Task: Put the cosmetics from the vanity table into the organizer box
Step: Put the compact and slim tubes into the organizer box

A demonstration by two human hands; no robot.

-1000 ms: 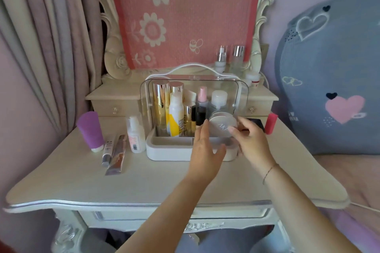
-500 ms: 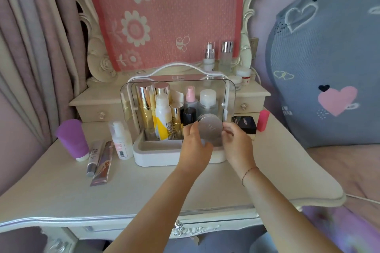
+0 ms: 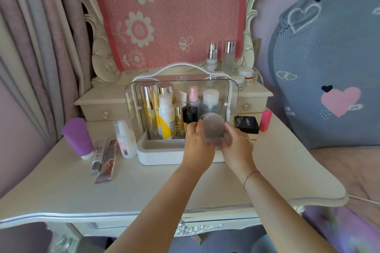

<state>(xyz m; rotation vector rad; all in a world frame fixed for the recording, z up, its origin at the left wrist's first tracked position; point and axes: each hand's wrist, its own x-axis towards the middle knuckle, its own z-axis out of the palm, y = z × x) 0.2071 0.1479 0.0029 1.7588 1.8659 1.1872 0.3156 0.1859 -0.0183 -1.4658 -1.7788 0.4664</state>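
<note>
Midway through stowing one item: round silver compact [image 3: 212, 127] held on edge, lid facing outward, at the front right of the organizer box [image 3: 156, 155], just ahead of the bottles already standing inside. Gripped from both sides: left hand [image 3: 197, 147] with fingers [image 3: 193, 129] curled round the left rim, right hand [image 3: 236, 149] curled round the right rim, both clasped firmly on the compact and carrying nothing else. Cannot tell whether the lower edge already rests on the tray floor, hidden as it is behind the hands. Next move, by the look of it: easing the compact down into the free gap without nudging the neighbouring bottles, then loosening both grips and drawing back. Left to fetch from the table [image 3: 144, 189]: black carton [image 3: 246, 126] and pink stick [image 3: 265, 120] just right of the box; white bottle [image 3: 124, 139], two slim tubes [image 3: 102, 160] and purple tube [image 3: 77, 137] on the left. Judged past the halfway mark.
</note>
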